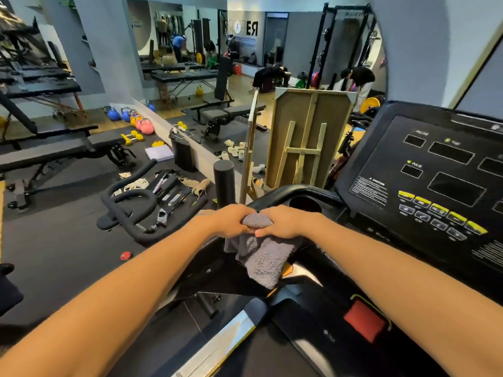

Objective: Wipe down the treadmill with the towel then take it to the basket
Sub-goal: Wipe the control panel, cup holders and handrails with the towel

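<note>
Both hands work at the treadmill's left handrail, at 12 o'clock from the person. The left hand and the right hand each pinch the grey towel, fingers curled on its upper fold. The rest of the cloth hangs down over the rail toward 6 o'clock.

The step in hand seems to be wiping the rail. To do it well, I would wrap the towel fully around the bar and slide it along with steady pressure, so the underside is cleaned too. The loose tail should stay away from the red stop button at 5 o'clock.

The cup holder in the console, at 1 o'clock from the hands, looks dark, and I cannot tell whether anything is inside. No basket is visible.
</note>
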A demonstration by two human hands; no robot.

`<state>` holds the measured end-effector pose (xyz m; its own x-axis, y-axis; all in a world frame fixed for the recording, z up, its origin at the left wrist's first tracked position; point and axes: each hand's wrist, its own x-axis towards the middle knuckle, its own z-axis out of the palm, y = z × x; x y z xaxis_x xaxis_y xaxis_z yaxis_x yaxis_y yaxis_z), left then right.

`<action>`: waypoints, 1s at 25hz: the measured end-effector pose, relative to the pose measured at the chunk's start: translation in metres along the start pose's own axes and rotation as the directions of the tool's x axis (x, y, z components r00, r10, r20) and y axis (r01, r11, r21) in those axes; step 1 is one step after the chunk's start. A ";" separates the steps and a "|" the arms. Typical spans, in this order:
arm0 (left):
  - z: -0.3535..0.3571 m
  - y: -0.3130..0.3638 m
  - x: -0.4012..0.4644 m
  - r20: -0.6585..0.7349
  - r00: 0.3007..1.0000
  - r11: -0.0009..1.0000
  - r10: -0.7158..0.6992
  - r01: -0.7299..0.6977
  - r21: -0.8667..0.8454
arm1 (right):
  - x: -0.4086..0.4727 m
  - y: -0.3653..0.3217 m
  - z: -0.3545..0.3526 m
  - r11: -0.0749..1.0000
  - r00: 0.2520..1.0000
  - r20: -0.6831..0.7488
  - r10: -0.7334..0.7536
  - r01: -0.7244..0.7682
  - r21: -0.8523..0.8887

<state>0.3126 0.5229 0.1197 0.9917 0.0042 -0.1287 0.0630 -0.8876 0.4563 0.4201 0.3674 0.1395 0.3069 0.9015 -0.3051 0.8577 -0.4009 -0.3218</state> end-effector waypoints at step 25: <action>0.056 -0.060 0.002 0.183 0.908 0.922 0.377 -0.386 0.013 | -0.001 -0.006 0.056 0.967 0.968 -0.084 0.235 -0.224 0.122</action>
<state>0.3045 0.5506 0.0430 0.9034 -0.4155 -0.1059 -0.3263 -0.8264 0.4588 0.3918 0.3601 0.0914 0.5333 0.7924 -0.2962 0.7103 -0.6096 -0.3518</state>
